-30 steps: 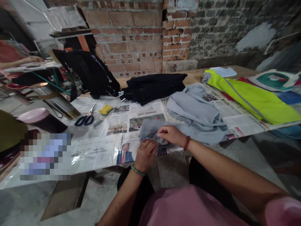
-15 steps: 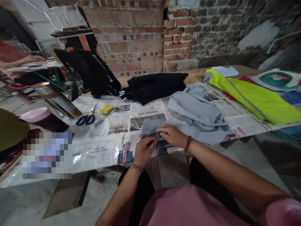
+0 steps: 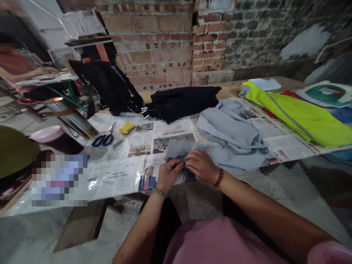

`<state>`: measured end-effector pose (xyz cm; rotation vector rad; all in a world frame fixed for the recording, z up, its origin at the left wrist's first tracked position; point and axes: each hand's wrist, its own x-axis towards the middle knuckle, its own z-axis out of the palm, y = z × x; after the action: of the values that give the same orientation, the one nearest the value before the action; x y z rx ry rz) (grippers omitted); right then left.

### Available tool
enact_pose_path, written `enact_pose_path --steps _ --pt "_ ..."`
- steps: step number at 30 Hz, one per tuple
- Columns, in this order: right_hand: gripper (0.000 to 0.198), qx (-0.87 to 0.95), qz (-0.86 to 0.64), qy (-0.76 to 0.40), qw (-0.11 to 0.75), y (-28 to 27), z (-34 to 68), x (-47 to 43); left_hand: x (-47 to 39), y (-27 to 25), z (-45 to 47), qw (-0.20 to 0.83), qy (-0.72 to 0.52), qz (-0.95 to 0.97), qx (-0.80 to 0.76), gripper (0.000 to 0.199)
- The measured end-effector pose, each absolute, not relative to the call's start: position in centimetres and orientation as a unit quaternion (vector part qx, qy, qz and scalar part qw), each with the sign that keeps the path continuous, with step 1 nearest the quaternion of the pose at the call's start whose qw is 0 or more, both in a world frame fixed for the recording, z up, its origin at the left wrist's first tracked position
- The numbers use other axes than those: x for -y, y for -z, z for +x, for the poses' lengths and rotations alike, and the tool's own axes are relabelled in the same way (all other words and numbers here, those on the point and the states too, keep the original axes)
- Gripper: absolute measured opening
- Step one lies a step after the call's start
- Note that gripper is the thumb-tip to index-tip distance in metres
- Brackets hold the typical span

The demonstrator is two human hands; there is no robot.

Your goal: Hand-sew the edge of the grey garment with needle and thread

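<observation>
A light grey garment (image 3: 231, 128) lies bunched on the newspaper-covered table, with one flat end stretched out to the left. At the near edge of that end, my left hand (image 3: 169, 175) pinches the cloth between thumb and fingers. Close beside it, almost touching, my right hand (image 3: 202, 167) has its fingers curled on the same cloth. A dark patch shows on the fabric between the fingertips; any small item held there is too small to make out. Green beads circle my left wrist and red beads my right.
Scissors (image 3: 103, 139), a yellow sponge (image 3: 127, 128), a metal flask (image 3: 72, 119) and a pink-lidded cup (image 3: 57, 139) stand or lie to the left. Behind are a black bag (image 3: 110, 86) and folded black cloth (image 3: 184, 102). Rightward lie a neon vest (image 3: 297, 113) and an iron (image 3: 324, 93).
My right hand has lowered slightly, toward the table's near edge, and its fingers have come in close to my left fingertips. The grey garment stays in place.
</observation>
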<state>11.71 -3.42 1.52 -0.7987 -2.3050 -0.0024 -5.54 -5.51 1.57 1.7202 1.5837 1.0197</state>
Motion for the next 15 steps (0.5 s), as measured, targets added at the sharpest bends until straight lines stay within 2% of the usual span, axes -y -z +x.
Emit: enact_pose_path --steps 8,15 --pt "0.01 0.894 -0.305 0.004 0.328 -1.31 11.54 3.11 5.52 -1.77 -5.47 0.287 -0.384 0.649 -0.59 0.017" --pt "0.01 0.871 -0.295 -0.052 0.389 -1.54 11.16 3.34 5.56 -1.74 -5.45 0.273 -0.372 0.664 -0.589 0.016"
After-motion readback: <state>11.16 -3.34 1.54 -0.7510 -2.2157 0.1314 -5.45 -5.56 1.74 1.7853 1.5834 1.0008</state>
